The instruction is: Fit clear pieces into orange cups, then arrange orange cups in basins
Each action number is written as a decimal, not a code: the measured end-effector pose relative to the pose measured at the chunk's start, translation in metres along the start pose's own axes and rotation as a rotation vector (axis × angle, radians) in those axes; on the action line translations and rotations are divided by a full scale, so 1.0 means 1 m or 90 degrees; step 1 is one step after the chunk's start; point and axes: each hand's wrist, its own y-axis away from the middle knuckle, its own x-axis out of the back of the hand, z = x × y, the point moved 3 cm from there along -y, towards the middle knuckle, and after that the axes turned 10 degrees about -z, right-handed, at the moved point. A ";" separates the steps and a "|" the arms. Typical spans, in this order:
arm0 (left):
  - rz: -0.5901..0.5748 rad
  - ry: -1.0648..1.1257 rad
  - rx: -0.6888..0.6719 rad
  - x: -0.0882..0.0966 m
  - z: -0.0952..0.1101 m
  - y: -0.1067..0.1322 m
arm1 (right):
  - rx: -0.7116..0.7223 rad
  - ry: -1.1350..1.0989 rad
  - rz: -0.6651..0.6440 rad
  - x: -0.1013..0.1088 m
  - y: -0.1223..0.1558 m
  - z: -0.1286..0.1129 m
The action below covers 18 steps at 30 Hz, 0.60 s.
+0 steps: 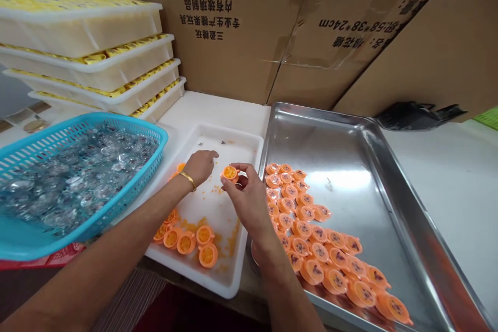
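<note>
My right hand (249, 194) grips a small orange cup (230, 174) between thumb and fingers, tilted so its yellow-orange bits face me. Just left of it, my left hand (200, 167), with a gold bracelet at the wrist, hovers over the white tray (241, 275). Its fingers are curled and pressed together; whatever they may hold is hidden. Several filled open orange cups (185, 243) stand at the tray's near left, among loose yellow crumbs. On the metal tray (350, 166) to the right lie many orange cups with clear printed tops (311, 270).
A blue basket (155, 153) of clear plastic pieces (97, 161) is at left. Behind it rise stacked white crates (116, 75) of yellow packets. Cardboard boxes (241, 62) line the back of the table. Black plastic (418, 115) lies beyond the metal tray.
</note>
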 end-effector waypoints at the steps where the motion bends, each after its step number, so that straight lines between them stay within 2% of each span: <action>1: 0.027 0.028 0.000 0.005 0.000 0.010 | -0.009 -0.008 -0.009 -0.001 0.000 0.002; 3: 0.114 0.089 -0.038 0.016 0.004 0.033 | -0.012 0.007 -0.003 -0.002 0.000 0.003; 5: 0.193 0.113 -0.131 0.024 0.012 0.056 | -0.002 0.048 0.022 -0.002 0.001 0.002; 8: 0.212 0.027 -0.248 0.021 0.025 0.080 | 0.001 0.072 0.027 -0.003 0.001 0.002; 10: 0.218 -0.013 -0.259 0.015 0.027 0.088 | -0.002 0.051 0.020 -0.004 0.000 0.003; 13: 0.258 0.023 -0.250 0.011 0.023 0.094 | -0.007 0.007 0.025 -0.003 -0.001 0.005; 18: 0.308 0.092 -0.230 0.017 0.021 0.098 | 0.007 0.024 0.035 -0.002 -0.001 0.010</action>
